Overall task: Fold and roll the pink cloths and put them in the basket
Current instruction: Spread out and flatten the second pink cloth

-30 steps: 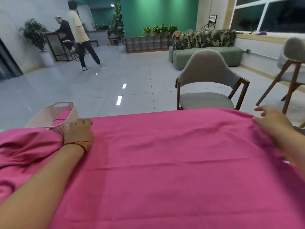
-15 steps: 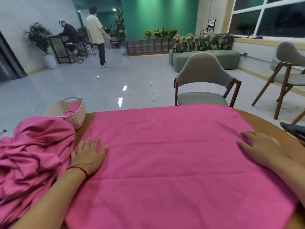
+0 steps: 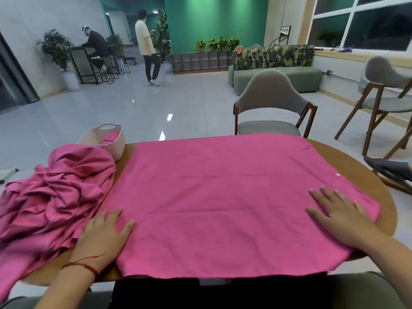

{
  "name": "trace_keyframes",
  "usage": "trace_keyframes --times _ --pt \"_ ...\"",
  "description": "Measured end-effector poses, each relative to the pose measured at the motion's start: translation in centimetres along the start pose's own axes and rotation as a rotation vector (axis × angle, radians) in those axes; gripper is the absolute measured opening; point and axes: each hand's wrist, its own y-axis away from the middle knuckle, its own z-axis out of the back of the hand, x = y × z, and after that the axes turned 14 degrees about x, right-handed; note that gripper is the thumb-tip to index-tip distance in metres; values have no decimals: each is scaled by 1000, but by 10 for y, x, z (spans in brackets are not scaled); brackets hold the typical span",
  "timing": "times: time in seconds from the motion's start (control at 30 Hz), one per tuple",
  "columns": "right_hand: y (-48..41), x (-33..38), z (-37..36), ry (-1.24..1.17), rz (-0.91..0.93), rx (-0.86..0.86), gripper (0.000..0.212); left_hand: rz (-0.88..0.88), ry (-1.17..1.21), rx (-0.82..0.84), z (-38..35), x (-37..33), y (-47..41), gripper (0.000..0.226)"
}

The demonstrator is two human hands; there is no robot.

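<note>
Table holds cloth flat, long axis left-right; my left hand, right hand spread flat on near corners, fingers apart.

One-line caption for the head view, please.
Left hand and right hand rest flat at opposite sides of the spread pink cloth; crumpled pile and basket sit left.

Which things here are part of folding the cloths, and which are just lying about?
Part of the job: spread pink cloth; crumpled cloth pile; basket; rolled cloth inside it; left hand and right hand, flat on the spread cloth.

Just there: table; grey chair; second chair; green sofa; dark object at the right edge.
</note>
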Motion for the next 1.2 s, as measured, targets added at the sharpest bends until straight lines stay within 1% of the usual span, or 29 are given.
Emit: trace_keyframes --times 0.07,0.13,0.2,0.23,0.3,0.37,0.4,0.43,0.47,0.5,0.53,0.6,0.63,0.7,0.77,0.83,0.9,1.0,1.03,1.07,1.13,1.17,1.2 --pt "16 3 1 -12 -23 16 84 30 17 -74 -7 6 19 88" --pt "37 3 -4 -30 -37 -4 84 64 54 -104 -6 9 32 84" --pt "60 1 -15 -72 -15 -86 87 69 101 -118 -2 9 43 81" --pt "71 1 -21 -88 -1 -127 89 40 186 -112 3 6 47 79" --pt "88 3 -33 -102 33 -154 91 -30 564 -72 6 9 44 77" --pt "100 5 -45 -114 101 -140 85 -67 957 -4 14 8 39 75" --pt "106 4 -48 -135 145 -131 79 -74 1127 12 18 4 40 66" --pt "111 2 -50 -163 195 -122 74 -61 1273 21 19 0 39 46" --pt "116 -1 -50 -187 244 -109 71 -50 1426 41 23 -7 42 17" --pt "121 -4 -48 -196 288 -91 70 -19 1518 82 26 -14 43 9" --pt "125 -7 -46 -184 324 -74 72 5 1572 112 27 -18 45 17" --pt "127 -9 -47 -122 357 -70 78 -7 1557 160 23 -23 44 16" --pt "126 -9 -49 -113 355 -84 77 -28 1523 181 23 -24 44 14" --pt "123 -4 -53 -172 326 -158 62 -47 1459 185 22 -29 39 8" --pt "119 6 -59 -278 290 -246 43 -75 1313 174 23 -30 31 5" --pt "116 15 -63 -340 245 -315 29 -88 1124 99 25 -30 22 15" --pt "115 23 -65 -367 203 -369 33 -66 993 -16 28 -29 16 16" --pt "113 27 -64 -427 153 -438 37 -81 910 -78 33 -32 14 18" --pt "113 26 -63 -438 137 -460 38 -82 885 -84 33 -32 14 21" --pt "112 26 -62 -453 124 -480 41 -74 868 -75 34 -31 13 30" --pt "111 24 -57 -508 95 -510 43 -97 844 -47 33 -33 9 55" --pt "112 24 -55 -532 77 -525 42 -116 784 -49 31 -35 4 63" --pt "112 24 -53 -544 61 -546 41 -125 692 -50 30 -40 3 64"
